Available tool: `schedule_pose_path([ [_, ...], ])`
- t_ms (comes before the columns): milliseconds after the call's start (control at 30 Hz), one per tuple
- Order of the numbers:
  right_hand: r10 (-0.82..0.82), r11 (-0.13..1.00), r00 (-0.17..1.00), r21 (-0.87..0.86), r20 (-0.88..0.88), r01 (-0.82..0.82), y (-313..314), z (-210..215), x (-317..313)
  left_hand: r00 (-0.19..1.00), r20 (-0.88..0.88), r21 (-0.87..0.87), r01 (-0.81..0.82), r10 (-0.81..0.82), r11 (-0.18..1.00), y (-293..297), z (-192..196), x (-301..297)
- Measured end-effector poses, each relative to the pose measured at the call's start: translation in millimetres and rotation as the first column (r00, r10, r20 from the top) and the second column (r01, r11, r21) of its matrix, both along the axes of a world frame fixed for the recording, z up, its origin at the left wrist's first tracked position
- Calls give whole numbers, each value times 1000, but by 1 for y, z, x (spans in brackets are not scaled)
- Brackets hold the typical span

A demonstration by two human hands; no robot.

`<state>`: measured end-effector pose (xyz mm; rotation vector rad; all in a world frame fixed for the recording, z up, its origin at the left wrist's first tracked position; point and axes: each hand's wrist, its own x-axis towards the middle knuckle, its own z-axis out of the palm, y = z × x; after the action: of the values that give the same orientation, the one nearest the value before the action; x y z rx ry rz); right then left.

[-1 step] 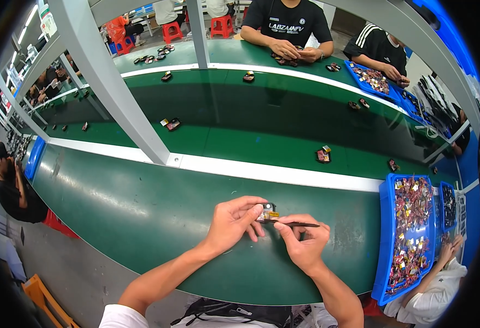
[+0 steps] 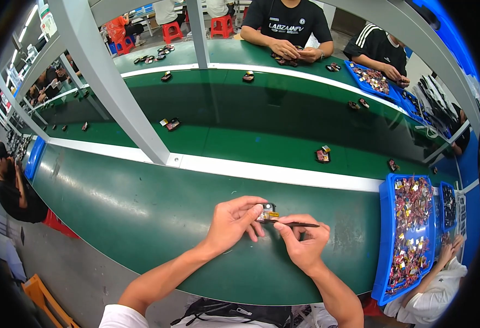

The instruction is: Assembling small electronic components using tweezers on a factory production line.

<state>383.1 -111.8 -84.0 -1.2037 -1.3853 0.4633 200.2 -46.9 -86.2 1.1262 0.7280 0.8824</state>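
Observation:
Above the green bench, my left hand (image 2: pixel 230 223) pinches a small black device housing (image 2: pixel 267 212) between thumb and fingers. Inside the housing sit a silvery part and a yellow-labelled piece. My right hand (image 2: pixel 309 243) is closed round slim black tweezers (image 2: pixel 300 224), held nearly level. Their tip reaches the lower edge of the housing, close to the yellow label; whether it presses on a part is too small to tell. My left fingers cover the housing's left side.
At right stands a blue tray (image 2: pixel 383 240) of small wired parts, with a smaller blue bin (image 2: pixel 446 205) of black pieces beside it. Beyond a white rail (image 2: pixel 283 174), a green conveyor belt (image 2: pixel 223 147) carries scattered housings. A grey post (image 2: pixel 114 87) rises at left. Co-workers sit around.

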Motion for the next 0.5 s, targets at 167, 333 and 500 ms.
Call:
schedule_pose_path([
  [167,7,1000,1000,-5,-2,-7,-1,1,0,1000,17,-19,10,-10,1000,1,0,-1],
  [333,11,1000,1000,-2,2,-11,-1,1,-2,999,43,-59,33,-30,998,4,4,-4],
  [500,30,997,999,-69,-38,-33,-3,-3,2,1000,-13,-31,9,-9,999,2,5,-2],
])
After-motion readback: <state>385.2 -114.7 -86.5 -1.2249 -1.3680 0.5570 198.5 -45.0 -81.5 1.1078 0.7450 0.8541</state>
